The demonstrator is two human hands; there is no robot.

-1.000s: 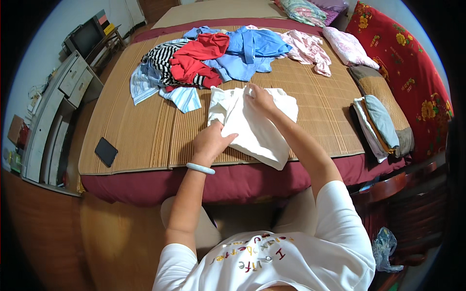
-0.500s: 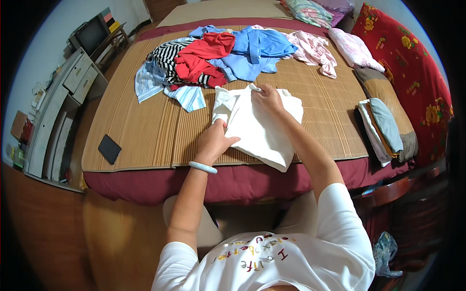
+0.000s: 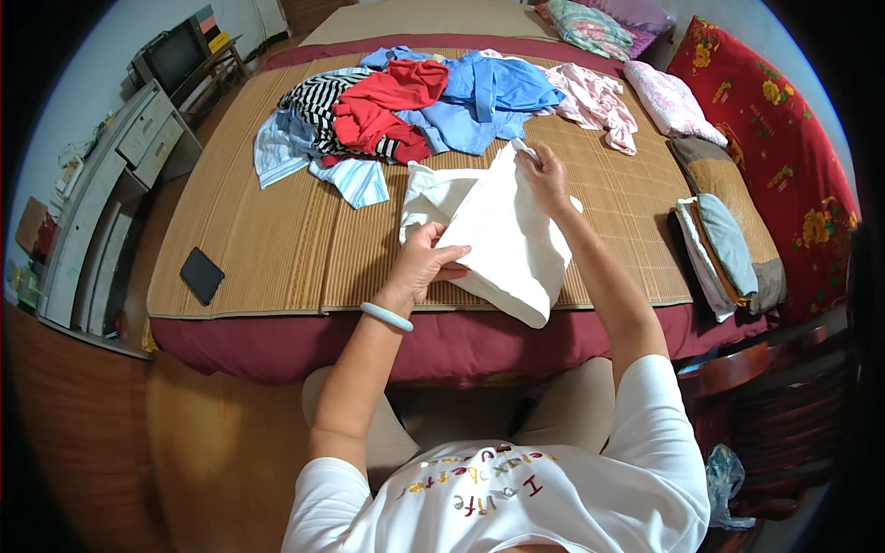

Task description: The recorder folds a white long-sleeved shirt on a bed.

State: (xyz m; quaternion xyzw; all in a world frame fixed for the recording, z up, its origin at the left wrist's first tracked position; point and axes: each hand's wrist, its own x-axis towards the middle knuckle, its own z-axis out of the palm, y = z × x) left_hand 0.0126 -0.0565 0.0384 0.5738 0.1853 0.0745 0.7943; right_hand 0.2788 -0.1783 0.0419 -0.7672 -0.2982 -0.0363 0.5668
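Note:
A white garment (image 3: pixel 514 241), partly folded over itself, lies on the bamboo mat in front of me; its exact cut is hidden by the folds. My right hand (image 3: pixel 548 180) pinches its far edge and holds that part raised off the mat. At the garment's near left side is my left hand (image 3: pixel 429 263), with thumb and fingers closed on a fold of the cloth. A pale bangle (image 3: pixel 386 317) circles my left wrist.
Beyond lies a heap with a red garment (image 3: pixel 383 106), a striped one (image 3: pixel 313 101), blue shirts (image 3: pixel 484 97) and a pink garment (image 3: pixel 595 101). Folded clothes (image 3: pixel 714 253) are stacked at right. A dark phone-like slab (image 3: pixel 202 276) rests on the mat (image 3: pixel 258 240) at left.
My right hand has moved right and slightly away from me, drawing the garment's far edge with it. My left hand has shifted slightly right along the near left side.

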